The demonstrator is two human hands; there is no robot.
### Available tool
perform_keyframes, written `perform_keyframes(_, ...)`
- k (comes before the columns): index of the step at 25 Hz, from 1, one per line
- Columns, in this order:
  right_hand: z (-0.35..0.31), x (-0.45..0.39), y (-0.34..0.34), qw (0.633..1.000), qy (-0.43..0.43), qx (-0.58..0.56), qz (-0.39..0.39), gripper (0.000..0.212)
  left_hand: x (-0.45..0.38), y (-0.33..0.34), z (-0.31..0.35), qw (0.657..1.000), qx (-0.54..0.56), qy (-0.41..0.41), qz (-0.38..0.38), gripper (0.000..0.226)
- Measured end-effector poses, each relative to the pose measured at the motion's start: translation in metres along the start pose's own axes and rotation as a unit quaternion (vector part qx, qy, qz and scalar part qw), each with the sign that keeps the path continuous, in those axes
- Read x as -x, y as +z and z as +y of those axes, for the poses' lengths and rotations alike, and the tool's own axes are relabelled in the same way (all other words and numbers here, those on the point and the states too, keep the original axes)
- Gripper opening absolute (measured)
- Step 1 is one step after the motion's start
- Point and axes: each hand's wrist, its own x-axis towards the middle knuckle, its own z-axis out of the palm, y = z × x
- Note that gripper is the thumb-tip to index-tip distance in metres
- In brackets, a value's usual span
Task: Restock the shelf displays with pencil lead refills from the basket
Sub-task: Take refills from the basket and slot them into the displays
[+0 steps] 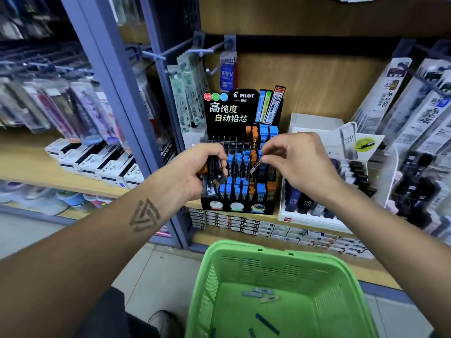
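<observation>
A black Pilot lead display (231, 111) stands on the wooden shelf, its tiered slots holding blue-capped and orange-capped refill tubes. My left hand (195, 170) grips a bundle of several dark refill tubes (213, 175) right in front of the display's left side. My right hand (296, 162) pinches a single dark refill tube (256, 166) by its upper end, its lower end tilted toward the middle slots. Below, a green plastic basket (268, 267) holds a few loose refill tubes (264, 294) on its floor.
A white display (314, 211) of dark HB 0.5 tubes stands right of the black one. Hanging packets on hooks (188, 91) flank the shelf at left and right. Small boxes (244, 224) are stacked under the shelf edge. A blue upright post (161, 98) stands left.
</observation>
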Motion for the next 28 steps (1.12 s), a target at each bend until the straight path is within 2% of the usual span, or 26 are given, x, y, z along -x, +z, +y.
perform_keyframes(3,0.004,0.0,0.01,0.996,-0.07,0.057,-0.006,0.011,0.0,-0.005,-0.001,1.0,-0.008,-0.006,-0.003,0.019)
perform_keyframes(7,0.012,0.002,0.028,0.992,-0.095,0.086,0.005,0.014,0.002,-0.007,-0.002,1.0,-0.018,-0.007,-0.004,0.023)
perform_keyframes(12,0.022,0.005,0.053,0.989,-0.079,0.12,-0.027,0.016,0.003,-0.002,-0.007,0.999,-0.032,-0.014,-0.006,0.022)
perform_keyframes(18,0.024,0.007,0.067,0.964,-0.069,0.235,-0.098,0.027,0.0,0.003,-0.011,0.999,-0.033,-0.018,-0.006,0.023)
perform_keyframes(25,0.008,0.012,0.062,0.952,-0.06,0.252,-0.162,0.038,0.001,0.005,-0.013,0.999,-0.012,-0.028,-0.014,0.019)
perform_keyframes(28,0.002,0.016,0.05,0.97,-0.046,0.218,-0.1,0.034,0.003,0.012,-0.014,0.999,0.009,-0.028,-0.03,0.014)
